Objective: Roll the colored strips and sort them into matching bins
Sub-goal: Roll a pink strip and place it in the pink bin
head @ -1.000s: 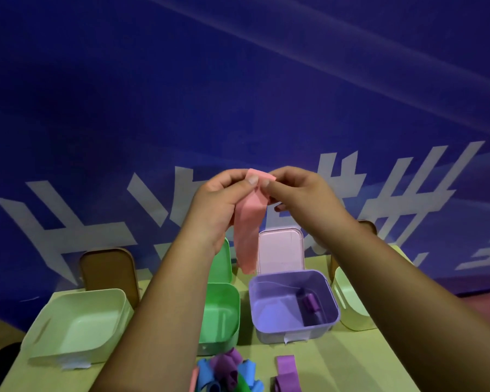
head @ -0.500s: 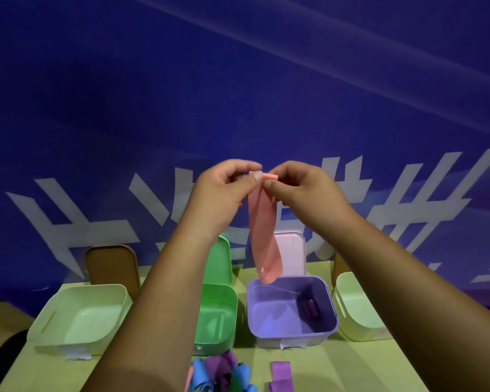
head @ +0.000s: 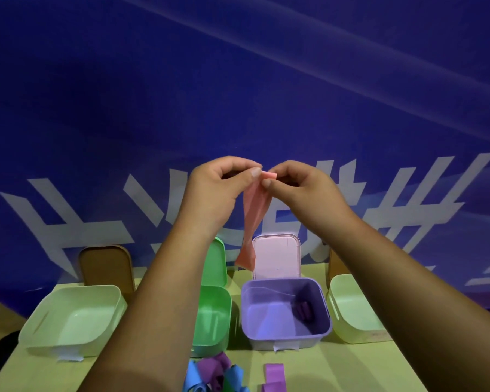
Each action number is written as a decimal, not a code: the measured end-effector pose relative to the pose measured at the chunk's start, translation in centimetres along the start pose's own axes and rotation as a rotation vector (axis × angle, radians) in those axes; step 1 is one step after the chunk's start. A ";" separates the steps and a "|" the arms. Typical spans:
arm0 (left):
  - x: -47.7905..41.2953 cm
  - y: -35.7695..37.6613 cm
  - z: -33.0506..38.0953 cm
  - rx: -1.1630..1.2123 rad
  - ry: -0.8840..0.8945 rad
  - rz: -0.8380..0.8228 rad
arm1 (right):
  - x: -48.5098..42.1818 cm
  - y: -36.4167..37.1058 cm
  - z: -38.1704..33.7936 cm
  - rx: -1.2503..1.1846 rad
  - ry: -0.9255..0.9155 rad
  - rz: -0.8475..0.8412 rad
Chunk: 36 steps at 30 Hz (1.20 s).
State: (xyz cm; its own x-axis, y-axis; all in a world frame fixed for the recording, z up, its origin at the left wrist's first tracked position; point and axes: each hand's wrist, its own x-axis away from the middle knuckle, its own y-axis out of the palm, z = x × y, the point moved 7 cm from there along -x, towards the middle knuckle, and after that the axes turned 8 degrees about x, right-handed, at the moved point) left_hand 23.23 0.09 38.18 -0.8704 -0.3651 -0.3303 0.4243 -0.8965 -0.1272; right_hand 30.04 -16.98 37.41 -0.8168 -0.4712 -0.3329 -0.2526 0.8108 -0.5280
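- A thin pink strip is pinched at its folded top edge between the curled fingertips of the left hand and the right hand. The rest hangs limp and twisted.
- Below the fingers, a smooth purple bin with a purple roll inside is seen, and a green bin just to its left.
- Nearer, loose strips are scattered on the pale table.
- Behind the fingers, a blue banner is hung.

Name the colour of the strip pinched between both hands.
The strip is salmon pink; the head view shows it best.

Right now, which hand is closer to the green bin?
Left. The left hand is up above the green bin; the right hand is farther over, above the purple bin.
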 end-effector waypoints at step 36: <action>6.2 7.4 -17.8 0.431 -0.573 -0.321 | 0.0 -2.7 7.4 -0.107 0.371 0.368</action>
State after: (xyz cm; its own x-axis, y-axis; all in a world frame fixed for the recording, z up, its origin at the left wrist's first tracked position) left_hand 25.41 -4.32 18.51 -0.9769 -0.0393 0.2100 0.0983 -0.9555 0.2783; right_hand 34.54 -21.77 33.10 -0.9850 -0.0096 -0.1721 0.0501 0.9393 -0.3394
